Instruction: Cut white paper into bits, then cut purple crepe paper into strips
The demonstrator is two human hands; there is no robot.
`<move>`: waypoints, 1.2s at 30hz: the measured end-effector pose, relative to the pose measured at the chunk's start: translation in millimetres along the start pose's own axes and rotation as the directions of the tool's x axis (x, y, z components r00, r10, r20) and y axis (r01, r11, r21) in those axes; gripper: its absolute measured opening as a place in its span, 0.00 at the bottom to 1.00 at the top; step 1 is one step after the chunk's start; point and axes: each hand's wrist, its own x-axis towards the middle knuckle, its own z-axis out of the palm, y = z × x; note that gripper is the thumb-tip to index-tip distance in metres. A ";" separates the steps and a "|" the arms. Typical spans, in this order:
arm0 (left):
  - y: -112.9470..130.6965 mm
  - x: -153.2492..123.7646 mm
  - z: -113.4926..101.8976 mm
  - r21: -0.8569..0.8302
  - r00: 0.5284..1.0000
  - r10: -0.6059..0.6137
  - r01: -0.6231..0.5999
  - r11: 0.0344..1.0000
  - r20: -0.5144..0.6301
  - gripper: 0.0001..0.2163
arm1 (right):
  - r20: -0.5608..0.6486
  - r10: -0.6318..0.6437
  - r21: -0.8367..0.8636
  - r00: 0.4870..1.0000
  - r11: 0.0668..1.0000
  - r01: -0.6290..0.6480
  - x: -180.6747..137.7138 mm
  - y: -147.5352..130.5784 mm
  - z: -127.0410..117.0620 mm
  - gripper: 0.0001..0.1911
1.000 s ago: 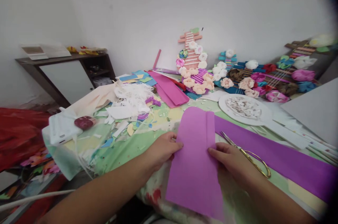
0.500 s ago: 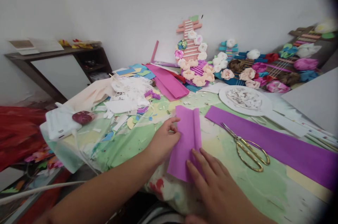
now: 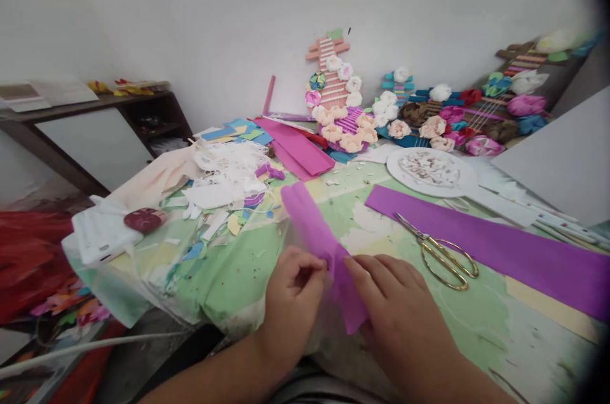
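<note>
A strip of purple crepe paper (image 3: 314, 235) is held up off the table edge between both hands, tilted and bent near its middle. My left hand (image 3: 295, 302) pinches its left edge between thumb and fingertips. On the other side, my right hand (image 3: 395, 302) grips the right edge, its fingers in front and the thumb hidden. Right of the hands lie gold-handled scissors (image 3: 436, 251), partly on a longer purple crepe paper band (image 3: 481, 232).
Behind stand flower-decorated paper instruments (image 3: 336, 89). A white paddle-shaped board (image 3: 429, 172) holds white scraps. Folded pink crepe paper (image 3: 298, 150), tangled white string (image 3: 233, 162) and paper cuttings cover the left. A white power bank (image 3: 102, 235) with a cable sits at the left edge.
The purple paper strip has been lifted from the table and turned, its top swinging left. My left hand has moved down toward me and now pinches the edge; my right hand has closed on the paper.
</note>
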 end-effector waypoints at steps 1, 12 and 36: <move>-1.8 -2.6 -4.5 0.084 0.994 0.103 -0.106 0.991 0.047 0.02 | -0.014 -0.012 0.046 1.000 0.999 0.012 -0.2 6.4 -0.9 0.16; -12.9 64.7 -28.0 0.638 0.731 0.353 -0.683 0.357 0.584 0.15 | 0.127 -0.429 0.095 0.894 0.903 0.419 32.1 95.6 -27.9 0.22; -16.1 3.9 -44.7 0.382 0.506 0.331 -0.845 0.374 0.797 0.10 | 0.040 -0.061 -0.070 0.997 0.995 0.064 -42.2 19.0 -4.9 0.20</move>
